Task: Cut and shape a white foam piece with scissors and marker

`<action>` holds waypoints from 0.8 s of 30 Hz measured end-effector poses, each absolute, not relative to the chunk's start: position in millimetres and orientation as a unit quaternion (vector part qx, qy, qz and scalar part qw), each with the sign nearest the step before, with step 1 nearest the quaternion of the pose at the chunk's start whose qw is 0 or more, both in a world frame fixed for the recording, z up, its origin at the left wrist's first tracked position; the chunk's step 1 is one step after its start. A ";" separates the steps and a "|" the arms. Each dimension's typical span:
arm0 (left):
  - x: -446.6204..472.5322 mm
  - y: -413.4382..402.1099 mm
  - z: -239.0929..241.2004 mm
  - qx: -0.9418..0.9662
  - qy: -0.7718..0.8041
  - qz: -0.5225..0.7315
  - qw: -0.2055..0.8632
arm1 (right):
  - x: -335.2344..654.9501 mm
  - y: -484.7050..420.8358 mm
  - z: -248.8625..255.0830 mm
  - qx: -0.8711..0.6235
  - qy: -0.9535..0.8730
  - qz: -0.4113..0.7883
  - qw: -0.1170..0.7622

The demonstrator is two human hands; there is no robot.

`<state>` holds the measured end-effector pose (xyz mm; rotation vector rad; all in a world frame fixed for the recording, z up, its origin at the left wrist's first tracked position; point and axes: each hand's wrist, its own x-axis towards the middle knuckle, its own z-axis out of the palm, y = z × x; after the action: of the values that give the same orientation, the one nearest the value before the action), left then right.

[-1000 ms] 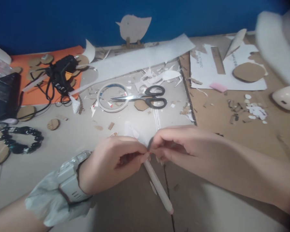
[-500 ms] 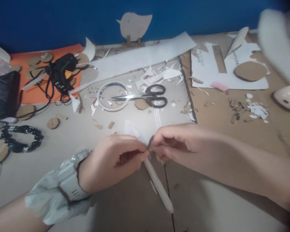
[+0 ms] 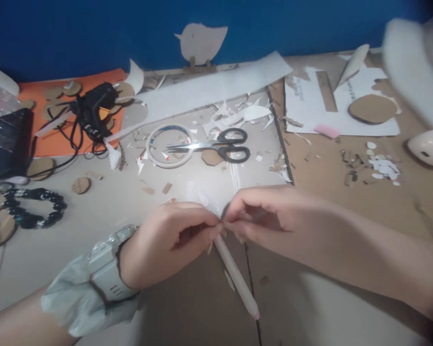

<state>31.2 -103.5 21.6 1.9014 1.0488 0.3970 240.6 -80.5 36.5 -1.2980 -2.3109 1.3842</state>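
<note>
My left hand (image 3: 182, 240), with a pale watch and a scrunchie at the wrist, is closed in a pinch near the middle of the table. Its fingertips meet those of my right hand (image 3: 263, 211), which is pinched as well. A tiny reddish speck (image 3: 222, 222) shows between the fingertips; what it belongs to is too small to make out. Under the hands a white pen-shaped stick (image 3: 236, 278) lies slanting on the table, its upper end hidden by my fingers. Just beyond the hands are scissors (image 3: 223, 145) with black handles, lying across a roll of tape (image 3: 149, 149).
A black glue gun (image 3: 97, 113) lies on orange paper (image 3: 39, 144) at left, near a beaded bracelet (image 3: 57, 207). A bird cutout (image 3: 202, 43) stands at the back. Right are white paper (image 3: 299, 108), a cardboard oval (image 3: 373, 109) and small scraps (image 3: 384, 167).
Both hands keep nearly the same pinch at the same spot. The view has shifted very slightly, and the fingertips have moved only a little.
</note>
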 end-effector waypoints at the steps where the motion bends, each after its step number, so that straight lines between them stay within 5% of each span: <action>1: 31.4 -103.4 21.3 0.769 0.427 0.159 0.449 | 239.4 -80.0 36.8 -0.436 -0.764 0.469 0.076; 14: 31.3 -104.6 21.4 0.766 0.430 0.160 0.450 | 237.9 -85.9 29.3 -0.421 -0.789 0.431 0.123; 24: 30.5 -103.5 22.0 0.756 0.430 0.187 0.457 | 233.2 -72.6 39.3 -0.470 -0.695 0.538 0.077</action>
<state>30.5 -103.5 22.0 1.8630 1.0588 0.4602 233.2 -72.6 39.3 -1.4094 -2.0834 1.6122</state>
